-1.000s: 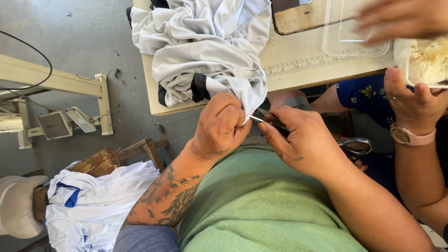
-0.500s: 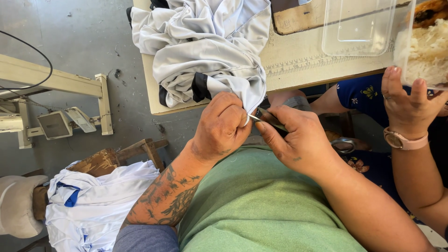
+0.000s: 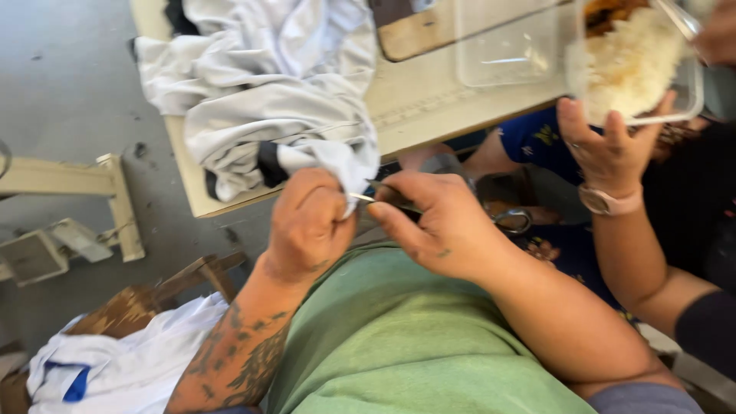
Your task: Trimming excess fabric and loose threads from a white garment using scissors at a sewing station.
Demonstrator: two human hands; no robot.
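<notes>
Left hand [image 3: 309, 226] is closed in a pinch on a corner of the pale grey-white garment [image 3: 268, 100], fingers curled tight around the cloth just below the table edge. Right hand [image 3: 437, 222] sits just beside it, fingers narrowed around a small metal cutting tool [image 3: 376, 198] whose thin tip touches the pinched corner of the cloth; the tool's type cannot be told for certain. The garment lies heaped on the cream-coloured table [image 3: 429, 100] and drapes over its near edge, with a dark patch showing in the folds. The forearms rest over a green shirt [image 3: 399, 345]. On the table's far part stands a clear, rectangular plastic container [image 3: 506, 46], empty as far as visible. To the right, another person's hand [image 3: 609, 149], with a pink wristwatch [image 3: 609, 202], supports a clear plastic tray of white rice [image 3: 632, 65] from below. At lower left, a white cloth with a blue patch [image 3: 115, 368] lies bundled on a wooden chair [image 3: 192, 280]. No labels or signs are legible.
</notes>
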